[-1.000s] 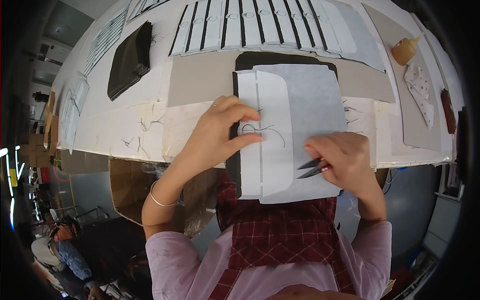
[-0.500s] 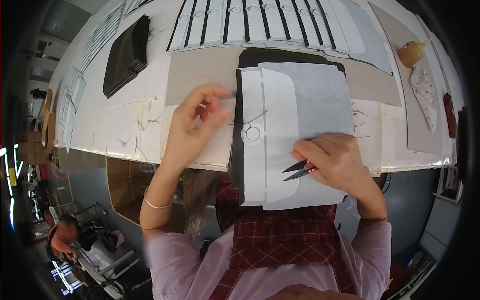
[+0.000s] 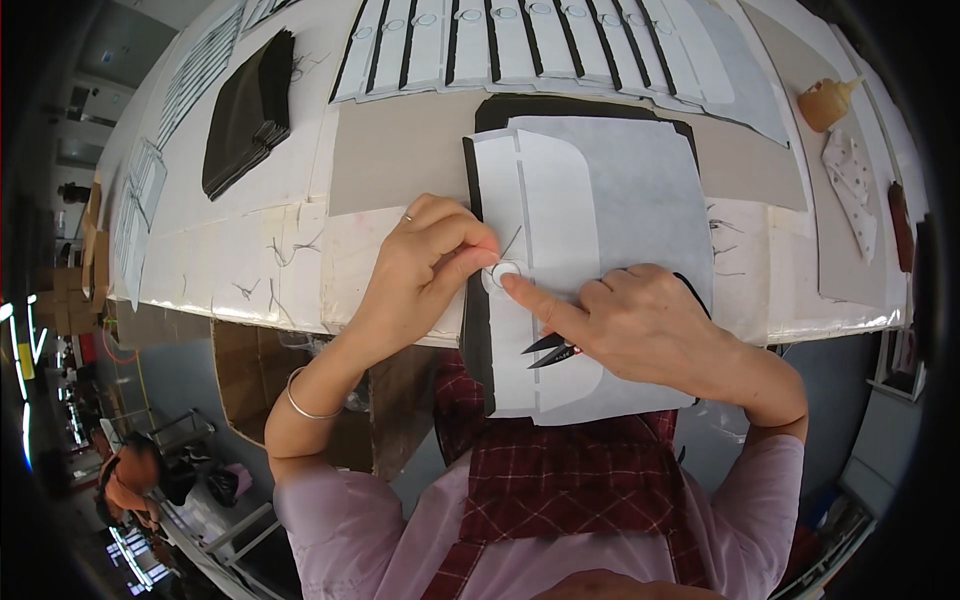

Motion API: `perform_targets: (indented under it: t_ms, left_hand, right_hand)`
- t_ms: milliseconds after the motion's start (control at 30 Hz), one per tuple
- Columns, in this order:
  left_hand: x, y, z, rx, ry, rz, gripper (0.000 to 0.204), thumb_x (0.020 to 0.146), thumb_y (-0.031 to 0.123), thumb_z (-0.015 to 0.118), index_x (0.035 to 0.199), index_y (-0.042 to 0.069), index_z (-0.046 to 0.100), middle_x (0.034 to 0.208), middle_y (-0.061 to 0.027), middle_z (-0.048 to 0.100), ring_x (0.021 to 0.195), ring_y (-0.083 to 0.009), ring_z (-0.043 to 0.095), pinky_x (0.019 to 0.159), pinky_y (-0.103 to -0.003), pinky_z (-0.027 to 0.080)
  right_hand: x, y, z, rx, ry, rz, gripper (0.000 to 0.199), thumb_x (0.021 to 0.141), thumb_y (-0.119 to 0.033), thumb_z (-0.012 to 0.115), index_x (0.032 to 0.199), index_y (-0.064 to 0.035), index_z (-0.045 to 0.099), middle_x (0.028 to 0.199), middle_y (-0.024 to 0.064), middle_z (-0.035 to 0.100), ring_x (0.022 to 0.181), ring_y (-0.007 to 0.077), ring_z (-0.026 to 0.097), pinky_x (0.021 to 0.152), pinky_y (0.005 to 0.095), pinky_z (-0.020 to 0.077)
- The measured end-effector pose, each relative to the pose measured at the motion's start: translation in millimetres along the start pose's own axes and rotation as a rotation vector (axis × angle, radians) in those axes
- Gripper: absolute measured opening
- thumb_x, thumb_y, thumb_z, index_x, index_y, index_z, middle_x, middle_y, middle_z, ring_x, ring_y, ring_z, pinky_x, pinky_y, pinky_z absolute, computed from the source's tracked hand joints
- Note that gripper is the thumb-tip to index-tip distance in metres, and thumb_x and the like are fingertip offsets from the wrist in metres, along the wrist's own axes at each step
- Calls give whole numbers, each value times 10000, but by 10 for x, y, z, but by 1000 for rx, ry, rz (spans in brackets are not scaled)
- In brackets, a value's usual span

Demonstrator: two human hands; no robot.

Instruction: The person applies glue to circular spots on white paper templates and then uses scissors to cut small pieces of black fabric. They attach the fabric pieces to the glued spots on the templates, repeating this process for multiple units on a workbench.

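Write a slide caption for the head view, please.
Left hand pinches beside a ring on a pale panel; right hand holds black-bladed snips.

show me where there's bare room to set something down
Bare: the grey board between the black stack and the white panel, below the overlapping panels. Crowded: the far right, with bottle and spotted cloth; the centre, with left hand, right hand and snips.

Grips covered, pinch unclear

Under the right hand (image 3: 640, 318) we lose the grips of the scissors (image 3: 550, 351); whether the left hand (image 3: 420, 272) pinches anything is too small for us to tell; the pale sheet (image 3: 650, 200) hides much of the dark panel (image 3: 570, 107).
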State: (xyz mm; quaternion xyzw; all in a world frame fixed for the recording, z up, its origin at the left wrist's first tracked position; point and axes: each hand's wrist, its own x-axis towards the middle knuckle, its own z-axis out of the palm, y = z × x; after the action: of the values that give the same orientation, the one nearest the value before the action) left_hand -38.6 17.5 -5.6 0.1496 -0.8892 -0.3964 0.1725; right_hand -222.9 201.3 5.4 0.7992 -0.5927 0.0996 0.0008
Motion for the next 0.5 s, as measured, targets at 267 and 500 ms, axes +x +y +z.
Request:
perform_targets:
  t_ms: [267, 500]
  left_hand:
    - [-29, 99, -37, 221, 123, 123, 128, 817, 57, 740, 932, 43, 684, 967, -73, 629, 1046, -270, 588, 853, -371, 459]
    - [69, 206, -104, 591, -42, 342, 186, 714, 82, 803, 874, 83, 709, 943, -20, 635, 1079, -253, 605, 907, -377, 427]
  right_hand:
    - [-14, 3, 40, -24, 27, -16, 547, 923, -296, 671, 1441, -145, 579, 523, -28, 432, 421, 114, 456, 439, 278, 405]
    - [-19, 6, 63, -7, 35, -10, 549, 926, -317, 670, 1434, -128, 582, 523, -29, 436, 429, 110, 443, 441, 274, 393]
